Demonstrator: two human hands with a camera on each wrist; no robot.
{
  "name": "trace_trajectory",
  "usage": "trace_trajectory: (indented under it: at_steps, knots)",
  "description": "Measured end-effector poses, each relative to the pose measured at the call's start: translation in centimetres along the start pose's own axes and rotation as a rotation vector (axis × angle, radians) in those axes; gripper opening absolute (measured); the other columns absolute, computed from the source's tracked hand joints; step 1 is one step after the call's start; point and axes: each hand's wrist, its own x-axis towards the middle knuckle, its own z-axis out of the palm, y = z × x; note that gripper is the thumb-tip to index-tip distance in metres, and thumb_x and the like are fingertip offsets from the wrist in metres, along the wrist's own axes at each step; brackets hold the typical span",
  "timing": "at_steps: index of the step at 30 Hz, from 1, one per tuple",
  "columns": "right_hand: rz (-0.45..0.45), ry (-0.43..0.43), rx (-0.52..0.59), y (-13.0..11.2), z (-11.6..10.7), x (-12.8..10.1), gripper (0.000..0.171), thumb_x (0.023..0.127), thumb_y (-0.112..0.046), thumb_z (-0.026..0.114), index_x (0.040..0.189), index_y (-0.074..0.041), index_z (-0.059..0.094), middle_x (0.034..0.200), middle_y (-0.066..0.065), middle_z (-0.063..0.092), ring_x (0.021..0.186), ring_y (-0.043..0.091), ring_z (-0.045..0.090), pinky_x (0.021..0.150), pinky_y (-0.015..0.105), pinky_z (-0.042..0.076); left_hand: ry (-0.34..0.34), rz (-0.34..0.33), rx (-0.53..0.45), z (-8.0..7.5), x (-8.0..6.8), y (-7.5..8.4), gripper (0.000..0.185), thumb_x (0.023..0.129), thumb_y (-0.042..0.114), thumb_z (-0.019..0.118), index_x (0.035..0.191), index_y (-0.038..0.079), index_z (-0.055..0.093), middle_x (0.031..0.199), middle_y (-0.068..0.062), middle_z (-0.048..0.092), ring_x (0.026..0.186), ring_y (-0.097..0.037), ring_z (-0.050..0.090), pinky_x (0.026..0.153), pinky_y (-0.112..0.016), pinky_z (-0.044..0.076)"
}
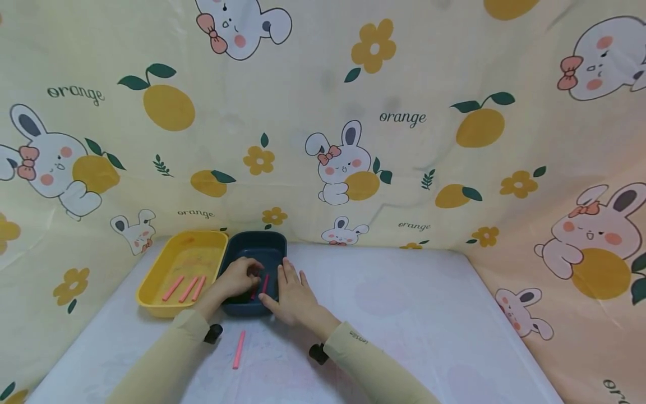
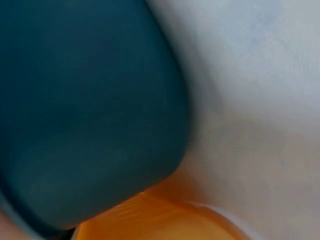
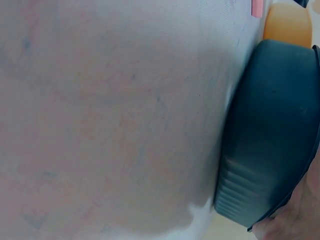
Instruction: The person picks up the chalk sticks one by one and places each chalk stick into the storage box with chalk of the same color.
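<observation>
A dark blue tray [image 1: 257, 238] stands on the table, and two pink chalk-like sticks [image 1: 265, 283] show inside it. My left hand [image 1: 234, 278] reaches over its left rim with fingers bent down inside; whether they pinch a stick is hidden. On the tray's right rim rests my right hand [image 1: 292, 294], fingers extended and thumb toward the front rim. The right wrist view shows the blue tray's outer wall [image 3: 272, 130] beside the right hand [image 3: 295, 210]. Only the tray's outer wall [image 2: 95, 110] fills much of the left wrist view.
A yellow tray [image 1: 146, 286] stands against the blue one on the left, with three pink sticks [image 1: 188, 289] in it. Another pink stick [image 1: 239, 349] lies on the white tabletop [image 1: 404, 325] between the forearms. A patterned cloth [image 1: 303, 84] hangs behind the table.
</observation>
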Motion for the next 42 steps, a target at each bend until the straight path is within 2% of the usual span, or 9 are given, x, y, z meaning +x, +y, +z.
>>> trace_trajectory:
  at_steps: [6,16,22,27,30,36,38,42]
  knots:
    - [0.005,0.001,-0.014,0.3,0.3,0.2,0.092,0.104,-0.068,0.036,0.164,0.0,0.019,0.174,0.016,0.007,0.16,0.027,0.014,0.127,0.05,0.014,0.04,0.045,-0.046,-0.7,-1.2,1.1,0.029,0.095,0.006,0.07,0.122,-0.003,0.069,0.108,-0.016,0.063,0.088,-0.021,0.061,0.083,-0.043,0.055]
    - [-0.004,0.02,-0.006,0.2,0.3,0.1,0.092,0.104,-0.067,0.04,0.162,0.002,0.023,0.173,0.018,0.011,0.159,0.028,0.017,0.126,0.052,0.018,0.111,0.124,-0.124,-1.4,-3.9,2.6,0.034,0.096,0.008,0.07,0.129,-0.001,0.063,0.121,-0.017,0.063,0.096,-0.023,0.063,0.087,-0.042,0.055]
    - [-0.008,0.017,-0.003,0.0,-0.1,-0.2,0.092,0.104,-0.067,0.039,0.163,0.002,0.022,0.173,0.018,0.01,0.159,0.029,0.016,0.126,0.053,0.018,0.142,0.158,-0.156,-2.0,-5.7,3.3,0.035,0.097,0.01,0.071,0.131,0.001,0.063,0.123,-0.014,0.062,0.099,-0.023,0.062,0.088,-0.043,0.056]
    - [-0.007,0.018,0.0,0.0,-0.1,-0.3,0.093,0.103,-0.068,0.038,0.163,0.002,0.021,0.173,0.018,0.01,0.159,0.029,0.016,0.126,0.053,0.017,0.175,0.202,-0.172,-2.3,-7.1,3.5,0.036,0.096,0.006,0.072,0.13,-0.001,0.062,0.119,-0.015,0.063,0.095,-0.023,0.061,0.076,-0.03,0.055]
    - [-0.005,0.018,-0.004,0.0,-0.1,-0.2,0.094,0.103,-0.068,0.038,0.163,0.001,0.02,0.173,0.017,0.009,0.159,0.029,0.015,0.126,0.053,0.017,0.189,0.199,-0.18,-2.2,-8.2,3.4,0.04,0.094,0.005,0.074,0.132,-0.001,0.061,0.118,-0.014,0.063,0.093,-0.02,0.061,0.073,-0.023,0.052]
    - [-0.006,0.021,-0.01,0.0,0.0,-0.1,0.094,0.103,-0.068,0.038,0.163,0.002,0.02,0.173,0.017,0.009,0.159,0.029,0.016,0.126,0.053,0.017,0.176,0.193,-0.214,-1.7,-10.5,3.0,0.045,0.093,0.002,0.074,0.134,-0.003,0.057,0.116,-0.014,0.061,0.093,-0.022,0.06,0.071,-0.022,0.051]
    - [-0.005,0.025,-0.012,0.0,0.2,-0.1,0.094,0.103,-0.068,0.038,0.163,0.002,0.02,0.173,0.017,0.01,0.159,0.029,0.016,0.126,0.053,0.017,0.167,0.178,-0.215,-1.4,-11.1,2.7,0.045,0.093,0.001,0.074,0.134,-0.003,0.057,0.117,-0.016,0.061,0.093,-0.023,0.06,0.072,-0.022,0.051]
    - [-0.004,0.026,-0.02,0.0,0.3,0.1,0.094,0.103,-0.069,0.038,0.164,0.001,0.02,0.173,0.017,0.009,0.159,0.029,0.016,0.126,0.052,0.017,0.137,0.1,-0.204,-0.9,-12.1,2.4,0.045,0.092,0.003,0.076,0.134,-0.001,0.058,0.117,-0.014,0.062,0.095,-0.019,0.06,0.074,-0.022,0.051]
